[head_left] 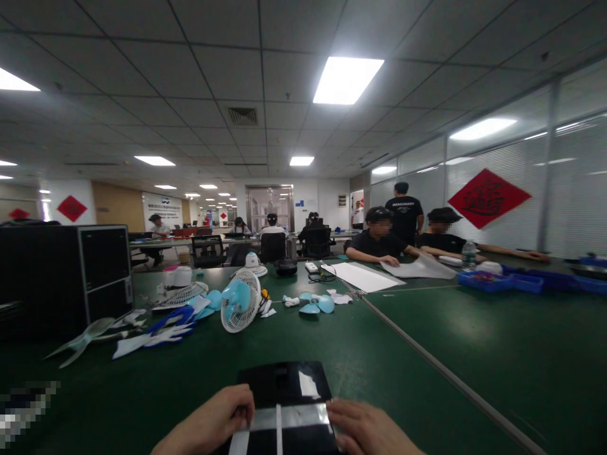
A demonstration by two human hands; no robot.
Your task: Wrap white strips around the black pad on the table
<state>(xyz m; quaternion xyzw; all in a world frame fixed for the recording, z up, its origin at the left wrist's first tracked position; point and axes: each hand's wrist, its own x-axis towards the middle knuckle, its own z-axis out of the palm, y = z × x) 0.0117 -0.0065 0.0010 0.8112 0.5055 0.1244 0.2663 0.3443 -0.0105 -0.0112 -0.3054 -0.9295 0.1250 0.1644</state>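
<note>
In front of me on the green table lies a glossy black panel-like object (270,379), its exact kind unclear. A shiny silvery strip (294,415) that looks like tape runs across it, and narrow pale strips (279,430) run lengthwise toward me. My left hand (208,420) is at the left end of the silvery strip, fingers curled and pressed together on it. At the right end, my right hand (367,423) rests with fingers stretched out over the strip and the panel's edge. The panel's near part is cut off by the frame.
Fan parts lie beyond: a white fan grille with blue blades (241,302), another blue blade (317,304) and gloves (156,335). A black computer case (66,278) stands left. Two people sit at the far right near white sheets (358,276) and blue trays (497,281).
</note>
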